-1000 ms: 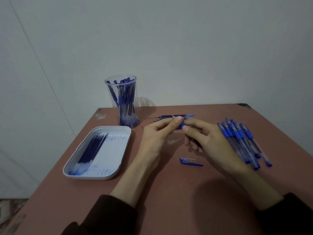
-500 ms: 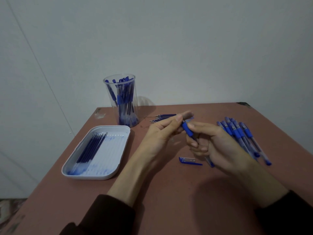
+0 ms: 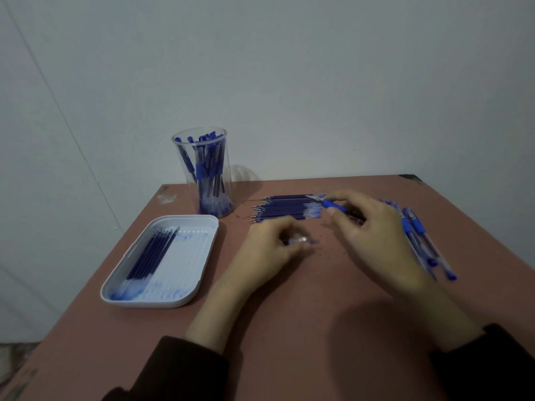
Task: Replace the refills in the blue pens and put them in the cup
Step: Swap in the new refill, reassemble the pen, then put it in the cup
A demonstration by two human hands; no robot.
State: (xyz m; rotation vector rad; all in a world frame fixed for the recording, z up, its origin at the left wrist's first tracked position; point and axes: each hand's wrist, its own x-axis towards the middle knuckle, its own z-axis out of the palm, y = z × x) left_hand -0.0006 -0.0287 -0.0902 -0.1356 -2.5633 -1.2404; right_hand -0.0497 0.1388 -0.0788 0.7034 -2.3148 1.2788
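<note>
Tray (image 3: 150, 303), white with a ribbed floor, sits at the left on the reddish-brown table (image 3: 289, 328). I see a small bunch of dark blue refills (image 3: 150, 253) lying slantwise against its left wall, with blue ink smeared across the floor beside them.

Behind the tray's far right corner a clear cup (image 3: 181, 169) stands upright near the wall, with capped blue pens (image 3: 208, 175) standing in it.

Right of the cup, a row of loose refills (image 3: 286, 209) lies flat on the table, side by side, metal tips pointing left.

Left hand (image 3: 269, 250): low over the table just in front of that row, fingers curled down. A small clear-and-blue piece (image 3: 301, 241) shows at the fingertips. The hand is motion-blurred, so I cannot tell whether it pinches the piece or only touches it, nor what the piece is.

Right hand (image 3: 373, 235): raised over the table's middle right. Thumb and fingers grasp a blue pen (image 3: 333, 205) at its blue grip, with the pen's tip pointing left over the right end of the refill row. The barrel runs back under the fingers and is mostly hidden.

Just beyond the right hand, a pile of blue pens (image 3: 417, 227) lies on the table, partly covered by that hand, ends toward me.

Dark sleeves (image 3: 179, 369) cover both forearms at the bottom of the view.
</note>
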